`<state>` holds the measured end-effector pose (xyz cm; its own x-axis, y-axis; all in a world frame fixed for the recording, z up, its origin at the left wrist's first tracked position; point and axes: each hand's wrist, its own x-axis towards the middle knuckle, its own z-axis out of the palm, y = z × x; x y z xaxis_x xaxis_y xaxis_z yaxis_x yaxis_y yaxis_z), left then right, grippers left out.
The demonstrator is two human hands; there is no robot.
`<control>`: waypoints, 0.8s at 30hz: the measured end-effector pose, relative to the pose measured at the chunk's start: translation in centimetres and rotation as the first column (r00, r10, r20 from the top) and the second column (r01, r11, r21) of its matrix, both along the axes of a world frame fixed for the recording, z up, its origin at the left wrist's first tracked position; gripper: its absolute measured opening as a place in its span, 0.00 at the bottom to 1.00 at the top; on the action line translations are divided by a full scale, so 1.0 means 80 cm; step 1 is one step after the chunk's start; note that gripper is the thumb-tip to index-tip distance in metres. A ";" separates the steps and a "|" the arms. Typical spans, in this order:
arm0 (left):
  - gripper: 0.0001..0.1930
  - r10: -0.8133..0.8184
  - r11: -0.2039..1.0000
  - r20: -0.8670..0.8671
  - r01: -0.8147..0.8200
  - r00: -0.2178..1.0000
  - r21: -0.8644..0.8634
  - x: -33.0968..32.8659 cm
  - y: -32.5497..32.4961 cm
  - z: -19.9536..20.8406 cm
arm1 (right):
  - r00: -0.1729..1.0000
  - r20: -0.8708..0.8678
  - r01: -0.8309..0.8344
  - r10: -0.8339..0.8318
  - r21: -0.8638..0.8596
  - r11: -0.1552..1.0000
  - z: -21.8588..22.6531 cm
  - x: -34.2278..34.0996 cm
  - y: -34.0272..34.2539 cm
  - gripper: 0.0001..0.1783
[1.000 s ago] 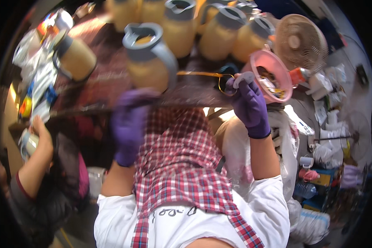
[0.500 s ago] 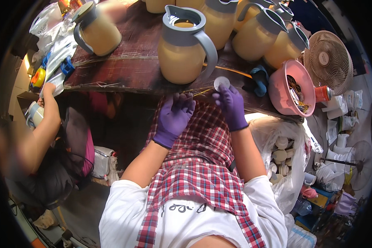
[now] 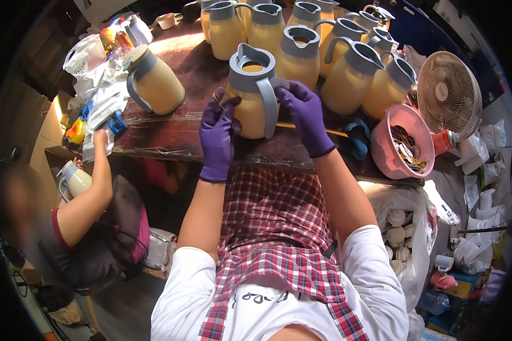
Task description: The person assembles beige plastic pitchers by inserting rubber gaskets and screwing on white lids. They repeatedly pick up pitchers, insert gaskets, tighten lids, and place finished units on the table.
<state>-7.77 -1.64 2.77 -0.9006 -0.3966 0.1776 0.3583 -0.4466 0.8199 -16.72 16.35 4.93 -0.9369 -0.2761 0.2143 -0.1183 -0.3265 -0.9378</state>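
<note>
A pale yellow jug (image 3: 249, 108) with a grey collar, spout and handle stands upright near the front edge of the wooden table. At its left side is my left hand (image 3: 217, 136), purple-gloved, with a thin yellow cord (image 3: 218, 101) pinched in the fingers and looping out above them. From the right, my right hand (image 3: 302, 111), also gloved, reaches to the top of the jug's handle. Its thumb and fingertips are pressed together there; what lies between them is hidden.
Several similar jugs (image 3: 347, 85) crowd the table's back right. A pink basin (image 3: 384, 150) of cords sits at the right edge, near a fan (image 3: 449, 94). Another jug (image 3: 160, 88) stands at left, beyond a seated co-worker (image 3: 85, 216). A plastic bag (image 3: 420, 204) of white parts is below right.
Both hands have risen from the table edge to the jug, one on each side. The white disc seen in my right hand no longer shows. The view has shifted, revealing more jugs behind.
</note>
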 end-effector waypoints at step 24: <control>0.19 -0.054 0.384 -0.111 -0.082 0.992 -0.920 -0.057 -0.173 0.056 | 0.509 -0.858 0.294 0.070 0.250 0.922 0.067 -0.002 -0.058 0.28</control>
